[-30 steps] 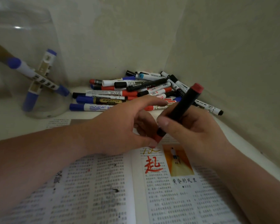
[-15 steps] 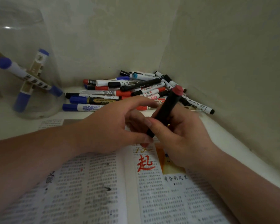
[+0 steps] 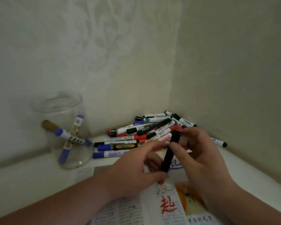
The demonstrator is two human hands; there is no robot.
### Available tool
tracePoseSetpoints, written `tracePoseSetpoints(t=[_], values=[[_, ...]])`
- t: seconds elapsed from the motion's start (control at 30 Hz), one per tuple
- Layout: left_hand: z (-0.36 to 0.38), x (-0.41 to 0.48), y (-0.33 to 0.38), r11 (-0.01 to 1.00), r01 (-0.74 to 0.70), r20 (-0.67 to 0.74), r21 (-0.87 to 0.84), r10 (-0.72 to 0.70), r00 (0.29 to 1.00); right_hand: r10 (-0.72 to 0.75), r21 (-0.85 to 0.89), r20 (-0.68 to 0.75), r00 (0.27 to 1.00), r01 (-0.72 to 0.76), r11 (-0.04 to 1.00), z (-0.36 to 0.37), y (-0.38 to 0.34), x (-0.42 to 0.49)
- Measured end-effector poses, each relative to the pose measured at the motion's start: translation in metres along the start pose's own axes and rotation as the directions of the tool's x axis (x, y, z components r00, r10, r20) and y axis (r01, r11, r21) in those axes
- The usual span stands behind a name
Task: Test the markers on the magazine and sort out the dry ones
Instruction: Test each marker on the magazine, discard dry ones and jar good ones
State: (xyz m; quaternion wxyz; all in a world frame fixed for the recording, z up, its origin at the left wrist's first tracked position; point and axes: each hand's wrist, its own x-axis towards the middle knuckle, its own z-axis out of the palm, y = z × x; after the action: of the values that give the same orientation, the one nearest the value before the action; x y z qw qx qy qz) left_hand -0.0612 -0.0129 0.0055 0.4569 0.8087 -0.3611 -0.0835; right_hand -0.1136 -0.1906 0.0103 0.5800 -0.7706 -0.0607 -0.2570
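Observation:
A black marker with a red top end stands almost upright over the open magazine. My right hand grips the marker's barrel near the middle. My left hand pinches the red cap at the marker's lower end between thumb and fingers. Red strokes and a large red character are on the magazine page just below the hands. A pile of several markers, red, blue, black and white, lies in the corner behind the hands.
A clear glass jar stands at the left on the white surface and holds three markers, two with blue caps. Walls close the corner behind and to the right. One white marker lies apart by the right wall.
The marker has swung from leaning right to nearly upright, with both hands still on it. The view has tilted upward, so more wall and the whole jar show.

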Motion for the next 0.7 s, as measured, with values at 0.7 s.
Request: tracePoseSetpoints(t=[0.7], values=[[-0.053,-0.018,-0.031,0.993,-0.032,-0.399,0.114,0.075,0.914,-0.42,0.053,-0.103,0.902,0.426,0.903,0.115,-0.152,0.112]])
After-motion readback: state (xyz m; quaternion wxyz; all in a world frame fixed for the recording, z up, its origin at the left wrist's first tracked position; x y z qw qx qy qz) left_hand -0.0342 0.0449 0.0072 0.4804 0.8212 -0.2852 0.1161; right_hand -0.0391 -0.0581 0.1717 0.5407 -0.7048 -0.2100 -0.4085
